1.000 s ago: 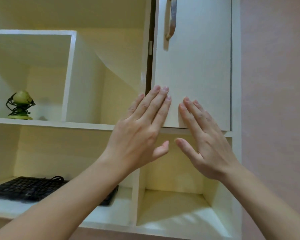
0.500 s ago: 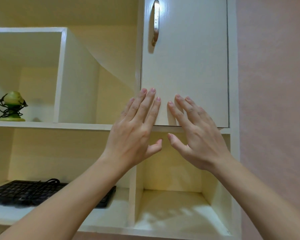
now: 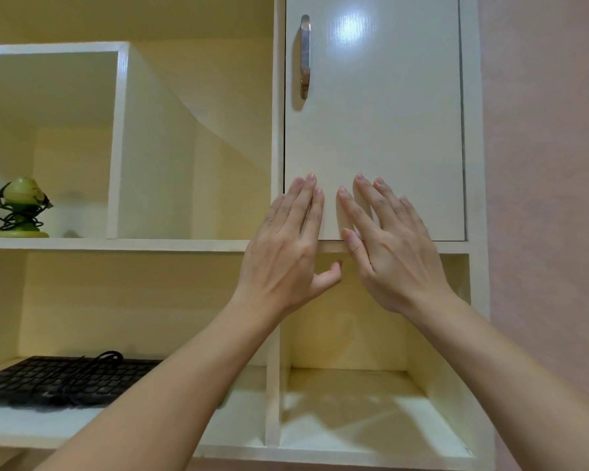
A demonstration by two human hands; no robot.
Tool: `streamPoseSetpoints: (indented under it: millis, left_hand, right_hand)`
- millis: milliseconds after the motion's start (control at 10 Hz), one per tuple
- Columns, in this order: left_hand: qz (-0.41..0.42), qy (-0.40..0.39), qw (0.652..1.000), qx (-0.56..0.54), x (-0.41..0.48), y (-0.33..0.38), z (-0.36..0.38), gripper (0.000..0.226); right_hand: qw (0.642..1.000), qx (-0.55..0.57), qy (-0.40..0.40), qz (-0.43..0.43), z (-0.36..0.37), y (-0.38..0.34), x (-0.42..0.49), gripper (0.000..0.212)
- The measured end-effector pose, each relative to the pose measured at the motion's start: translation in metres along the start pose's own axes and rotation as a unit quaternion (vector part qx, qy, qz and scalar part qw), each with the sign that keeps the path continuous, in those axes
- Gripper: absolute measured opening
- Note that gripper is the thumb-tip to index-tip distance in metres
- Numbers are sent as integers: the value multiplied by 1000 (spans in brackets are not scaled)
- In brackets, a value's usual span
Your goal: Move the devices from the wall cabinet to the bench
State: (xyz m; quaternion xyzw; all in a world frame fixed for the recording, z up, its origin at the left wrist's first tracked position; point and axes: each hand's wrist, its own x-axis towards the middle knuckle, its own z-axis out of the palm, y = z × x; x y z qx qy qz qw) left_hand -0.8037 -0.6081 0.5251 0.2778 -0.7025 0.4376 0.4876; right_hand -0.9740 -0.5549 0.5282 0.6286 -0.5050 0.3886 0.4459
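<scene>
**Hands flat on shut cabinet door**

Left hand and right hand lie side by side against the cabinet door's lower edge, fingers straight, holding nothing. Left of it, a green cable-wound device stands on a shelf. Below-left lies a black keyboard.

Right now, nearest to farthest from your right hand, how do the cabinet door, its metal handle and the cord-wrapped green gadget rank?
1. Cabinet door: at the right hand.
2. Metal handle: higher up, door's left edge.
3. Green gadget: far left, middle shelf.
</scene>
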Motion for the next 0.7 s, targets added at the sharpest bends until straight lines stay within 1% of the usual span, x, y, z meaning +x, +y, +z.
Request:
streamPoseSetpoints:
  millis: [100, 300, 400, 500, 600, 700]
  left_hand:
    - [0, -11, 1000, 7, 0, 0, 10, 95]
    - [-8, -6, 1000, 0, -3, 3, 19, 97]
    - [-16, -31, 999, -12, -1, 6, 11, 99]
    - [-21, -65, 997, -19, 0, 10, -1, 102]
    - [-30, -115, 992, -29, -6, 12, -21, 101]
    - [-54, -115, 991, -47, -31, 21, -31, 93]
  right_hand:
    - [1000, -14, -3, 4, 8, 1, 0, 56]
    - [1000, -29, -6, 4, 11, 2, 0, 58]
    - [999, -22, -37, 17, -1, -2, 2, 56]
    - [994, -32, -97, 26, -17, -8, 4, 62]
    - [989, -40, -140, 29, -35, -18, 2, 65]
    - [988, -50, -146, 28, -44, -23, -23, 64]
